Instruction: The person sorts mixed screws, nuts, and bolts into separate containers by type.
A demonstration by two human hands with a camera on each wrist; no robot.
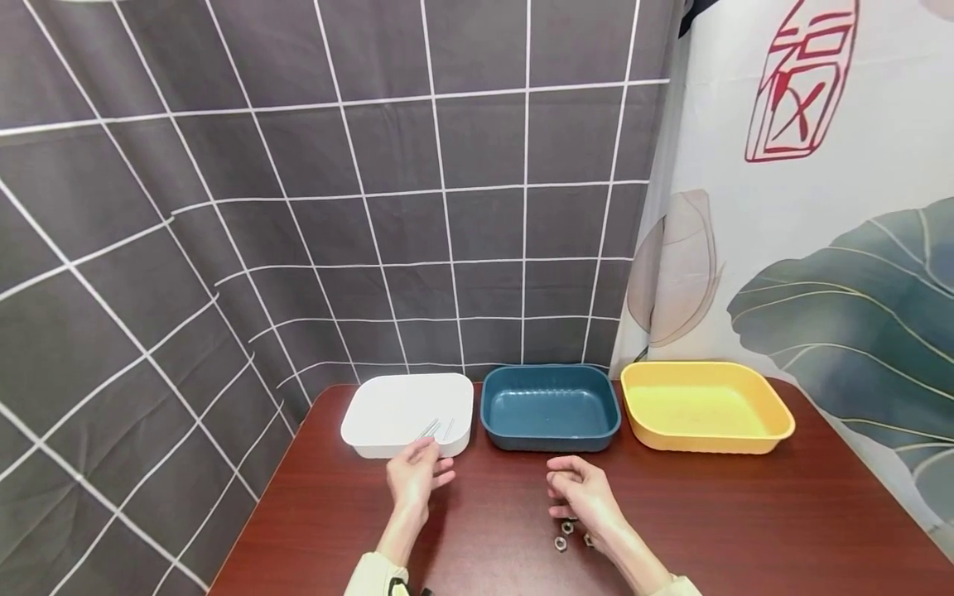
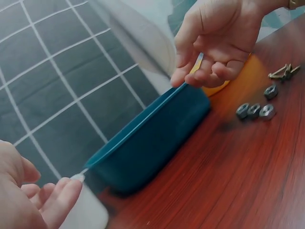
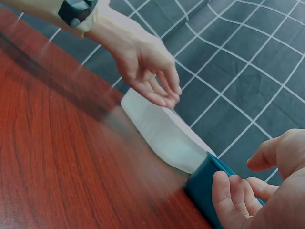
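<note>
My left hand (image 1: pixel 414 474) hovers at the near rim of the white tray (image 1: pixel 406 401), its fingers loosely bent and nothing visible in them. Inside that tray, by the fingertips, lie a few thin metal pieces (image 1: pixel 431 428), too small to identify. My right hand (image 1: pixel 585 495) is over the table in front of the blue tray (image 1: pixel 551 443), with loosely curled fingers and no held thing visible. Below and beside it are several hex nuts (image 1: pixel 561 544). The left wrist view also shows brass-coloured screws (image 2: pixel 286 72) behind the nuts, mostly hidden by the right hand in the head view.
A yellow tray (image 1: pixel 708 443) stands to the right of the blue one, all three in a row at the back of the reddish-brown table (image 1: pixel 492 530). Behind them hangs a grey gridded cloth (image 1: pixel 484 223), with a patterned white curtain (image 1: pixel 715 165) at the right.
</note>
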